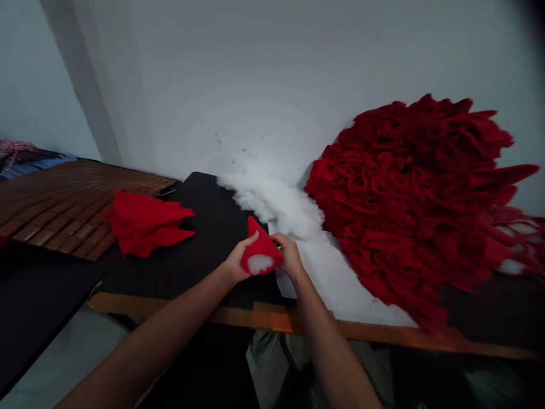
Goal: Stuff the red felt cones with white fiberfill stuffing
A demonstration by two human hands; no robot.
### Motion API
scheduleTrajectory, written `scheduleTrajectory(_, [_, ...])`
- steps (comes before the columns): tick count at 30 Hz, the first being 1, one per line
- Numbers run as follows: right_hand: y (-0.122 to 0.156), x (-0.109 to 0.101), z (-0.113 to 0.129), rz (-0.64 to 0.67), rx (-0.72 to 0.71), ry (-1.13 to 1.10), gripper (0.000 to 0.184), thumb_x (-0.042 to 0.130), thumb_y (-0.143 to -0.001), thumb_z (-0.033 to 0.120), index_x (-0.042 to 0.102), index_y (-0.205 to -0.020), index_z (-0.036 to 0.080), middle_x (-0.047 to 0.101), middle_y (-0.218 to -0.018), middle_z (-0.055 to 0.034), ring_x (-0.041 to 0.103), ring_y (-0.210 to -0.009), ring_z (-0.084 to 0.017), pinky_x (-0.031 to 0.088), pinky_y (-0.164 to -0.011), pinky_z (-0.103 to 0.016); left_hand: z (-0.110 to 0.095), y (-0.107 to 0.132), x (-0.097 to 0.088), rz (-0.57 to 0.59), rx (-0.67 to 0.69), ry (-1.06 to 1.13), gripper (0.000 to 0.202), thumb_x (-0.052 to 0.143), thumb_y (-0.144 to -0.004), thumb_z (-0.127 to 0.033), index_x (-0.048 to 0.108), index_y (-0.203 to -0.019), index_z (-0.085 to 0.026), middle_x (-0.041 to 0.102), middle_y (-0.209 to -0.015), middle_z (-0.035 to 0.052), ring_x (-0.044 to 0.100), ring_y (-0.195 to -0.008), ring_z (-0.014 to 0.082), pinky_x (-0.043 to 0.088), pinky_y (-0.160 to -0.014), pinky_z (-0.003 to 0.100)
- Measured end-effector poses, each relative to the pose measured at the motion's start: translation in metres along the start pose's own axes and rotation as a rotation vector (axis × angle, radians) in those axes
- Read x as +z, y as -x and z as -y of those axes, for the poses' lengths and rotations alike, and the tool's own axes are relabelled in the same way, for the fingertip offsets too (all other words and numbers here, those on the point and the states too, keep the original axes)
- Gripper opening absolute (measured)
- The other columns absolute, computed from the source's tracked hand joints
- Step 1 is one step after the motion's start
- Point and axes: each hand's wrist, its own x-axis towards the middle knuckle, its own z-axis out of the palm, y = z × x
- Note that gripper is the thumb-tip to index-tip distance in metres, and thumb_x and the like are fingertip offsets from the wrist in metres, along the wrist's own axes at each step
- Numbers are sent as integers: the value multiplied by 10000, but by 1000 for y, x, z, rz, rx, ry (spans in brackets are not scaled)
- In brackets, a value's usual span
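A red felt cone [263,246], like a small pointed hat, is in my left hand [239,260], the thumb lying over its side and the fingers beneath. Its wide end faces me, and white stuffing [259,263] shows in the opening. My right hand [289,255] is closed at the cone's right edge. A small dark, shiny bit shows at its fingertips, too small to name. Just behind the hands lies a heap of loose white fibre stuffing [279,204], partly on a white sheet [336,278].
A large pile of red felt pieces [409,193] fills the right side of the black table [208,210]. To the left, several red pieces [147,224] lie stacked by a brown woven mat [63,199]. Brown tape [272,318] runs along the front edge. A wall [238,85] stands behind.
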Motion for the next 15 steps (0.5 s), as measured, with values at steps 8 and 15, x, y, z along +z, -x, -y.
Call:
scheduleTrajectory(8, [22, 12, 14, -137, 129, -163, 173, 506, -638, 190, 642, -743, 168, 655, -738, -32, 571, -689, -171, 436, -617, -260, -2, 3, 1, 33, 7, -22, 237, 565, -751, -331, 591, -815, -105, 652, -704, 67, 609, -602, 159, 498, -647, 295])
scheduleTrajectory(15, [28, 14, 6, -443, 285, -223, 237, 508, -709, 355, 617, -725, 146, 598, -605, -6, 513, -560, -129, 416, -573, -256, -10, -9, -12, -2, 136, 30, 135, 492, -782, -225, 578, -721, -140, 641, -669, 28, 607, -606, 129, 493, -659, 261])
